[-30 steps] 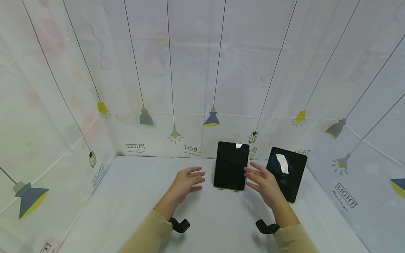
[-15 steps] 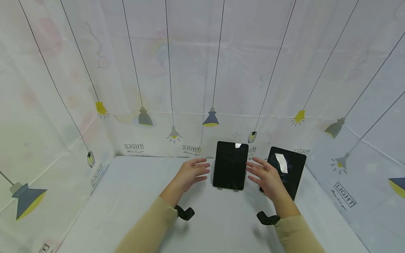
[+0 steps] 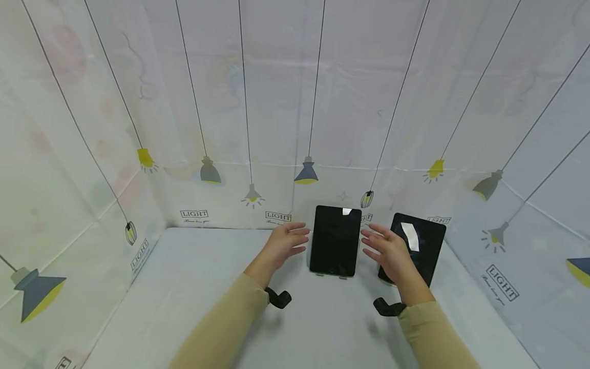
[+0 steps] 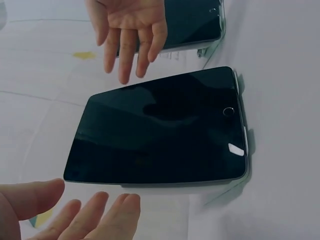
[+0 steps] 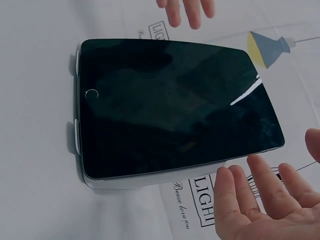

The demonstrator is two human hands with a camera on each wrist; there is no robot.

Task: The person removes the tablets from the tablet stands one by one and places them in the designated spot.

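Tablet (image 3: 335, 241) stands on the table (image 3: 193, 271), near its back edge, between the left hand (image 3: 283, 246) and right hand (image 3: 393, 253). Long axis runs upright, leaning back; the home button (image 4: 228, 112) marks the lower, near end and the screen faces the person. Compared with one second earlier, the left hand is farther forward and closer to the tablet, the right hand slightly farther forward; the tablet's position is unchanged. Fingers of both hands are apart, just beside its side edges. Screen is black, glossy, round-cornered, with a white reflection near the top.
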